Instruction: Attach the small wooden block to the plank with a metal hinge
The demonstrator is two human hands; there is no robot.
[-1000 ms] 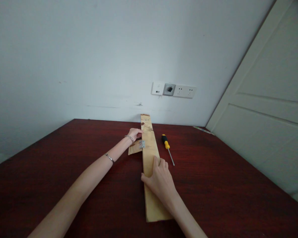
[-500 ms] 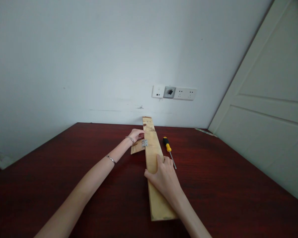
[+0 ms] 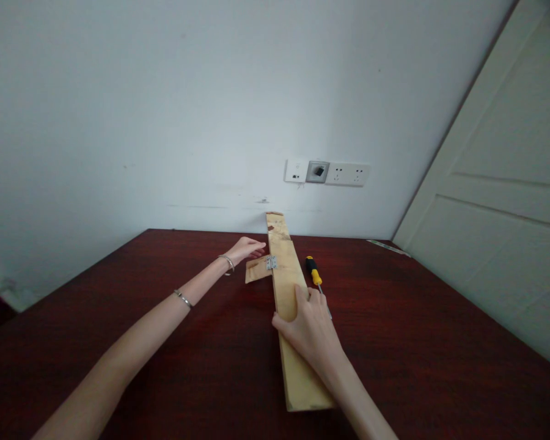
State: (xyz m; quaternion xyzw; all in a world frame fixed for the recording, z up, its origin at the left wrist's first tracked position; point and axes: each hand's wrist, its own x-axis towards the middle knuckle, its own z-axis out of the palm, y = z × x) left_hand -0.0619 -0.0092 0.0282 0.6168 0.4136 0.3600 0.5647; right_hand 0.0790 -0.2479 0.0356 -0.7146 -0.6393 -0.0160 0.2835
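A long pale wooden board lies lengthwise on the dark red table, its far end close to the wall. My right hand grips its near half, thumb over the left edge and fingers over the right. A metal hinge joins its left edge to a short wooden piece that sticks out leftward. Just above that short piece hovers my left hand, slightly apart from the board, fingers loosely bent and nothing visible in them. Right of the board lies a yellow and black screwdriver, its shaft partly behind my right hand.
The dark red tabletop reaches back to a pale wall. Sockets are set in the wall above the table. A thin pale strip lies at the back right corner, beside a white panelled door.
My left hand has drawn back a little to the left, away from the board's edge. My right hand keeps its grip on the board. The whole view has shifted slightly.
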